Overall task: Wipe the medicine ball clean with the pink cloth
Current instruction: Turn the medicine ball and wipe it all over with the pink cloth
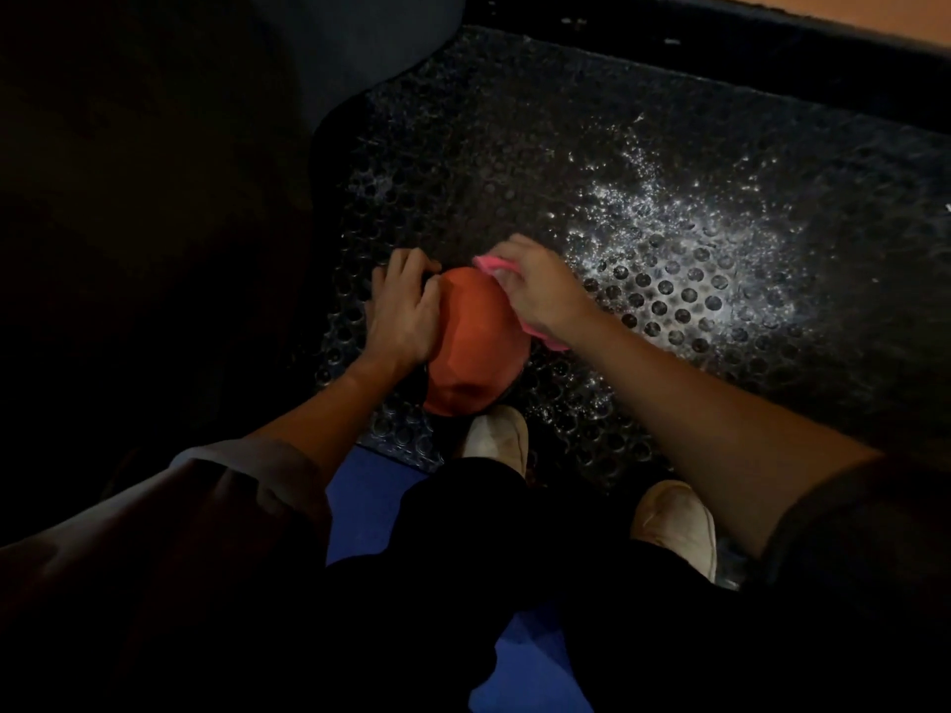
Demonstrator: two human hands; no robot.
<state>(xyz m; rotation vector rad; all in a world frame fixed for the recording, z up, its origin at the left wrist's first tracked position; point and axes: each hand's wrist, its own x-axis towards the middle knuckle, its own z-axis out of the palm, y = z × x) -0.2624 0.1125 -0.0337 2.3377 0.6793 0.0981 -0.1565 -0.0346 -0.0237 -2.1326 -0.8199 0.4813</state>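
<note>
Okay, nearest the lens: dark trouser legs, two pale worn shoes (679, 527), and a blue floor mat (360, 506) showing between the legs. Light is poor and the left third of the view is black.

Just past the left-hand shoe, the orange faceted medicine ball (473, 342) sits on a black rubber floor mat punched with round holes (669, 198). The ball is dead ahead, between both hands. It reads longer near-to-far than across, though the wide lens may be doing that.

Left hand (404, 311): wrapped on the ball's left flank, thumb over the top face, fingers curling down the far-left side. Bracing, I judge.

Right hand (540, 290): fingers closed on a bunched pink cloth (486, 263), pressed to the ball's far-right shoulder. The cloth shows past the fingertips and again under the wrist.

Key relation: the cloth is at the far right, and the broad top face and near end lie bare, toward me and to its left. The next stroke, I judge, wants to pull back along the long axis toward the shoes.

Beyond: white speckling glints on the black mat to the right. An orange-brown floor strip (875, 12) shows at the top corner.
</note>
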